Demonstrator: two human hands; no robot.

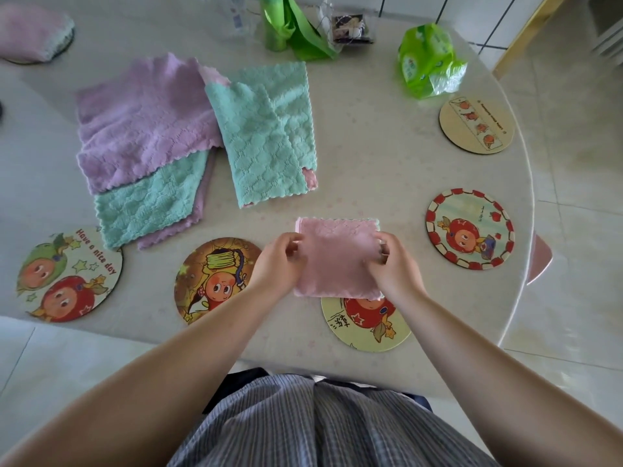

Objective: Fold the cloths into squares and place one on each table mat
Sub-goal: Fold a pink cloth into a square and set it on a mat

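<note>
1. 2 bare hands meet over a round pale table (387, 170), both holding 1 folded pink cloth (338, 261) near the table's front edge.
2. The left hand (279, 264) grips the cloth's left edge, its fingers curled and its thumb pinching the fabric near the upper left corner.
3. The right hand (392, 264) grips the cloth's right edge the same way, fingers curled over the fabric near the upper right corner.
4. The hands stay apart, with the width of the cloth stretched between them.
5. The pink cloth is folded into a rough square. Its near edge overlaps the far rim of a yellow mat with a red cartoon figure (365, 326). I cannot tell whether the cloth rests on that mat or is lifted above it.
6. 5 round table mats lie along the table's near and right sides. Besides the yellow mat, there is a mat printed "Have a nice day" (69, 276) at far left, an orange-brown mat (212, 281) just left of the left hand, a red-bordered mat (470, 229) to the right, and a tan mat (477, 125) farther back on the right. These 4 carry no cloth.
7. A loose pile of purple and teal cloths (188, 139) lies unfolded toward the back left, well apart from the hands.
8. A green plastic packet (429, 60) sits near the table's back right edge.
</note>
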